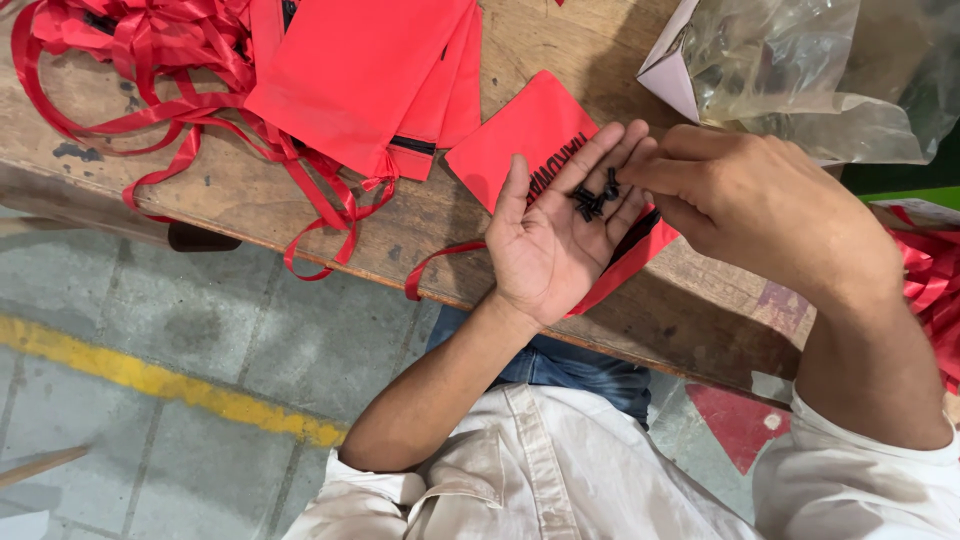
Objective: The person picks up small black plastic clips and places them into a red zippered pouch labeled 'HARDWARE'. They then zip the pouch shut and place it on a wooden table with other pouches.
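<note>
My left hand (556,232) lies palm up over the edge of a worn wooden table (250,195), fingers spread. Several small black pieces (596,197) rest on its fingers. My right hand (752,207) reaches in from the right, its fingertips pinched at those black pieces. Under both hands lies a flat red pouch (528,130) with black print and a red ribbon drawstring trailing off the table edge.
A stack of red pouches (375,75) and a tangle of red ribbon (130,60) cover the table's left. A clear plastic bag (800,70) sits at the top right. More red material (930,280) lies at the far right. Below is grey floor with a yellow line (170,385).
</note>
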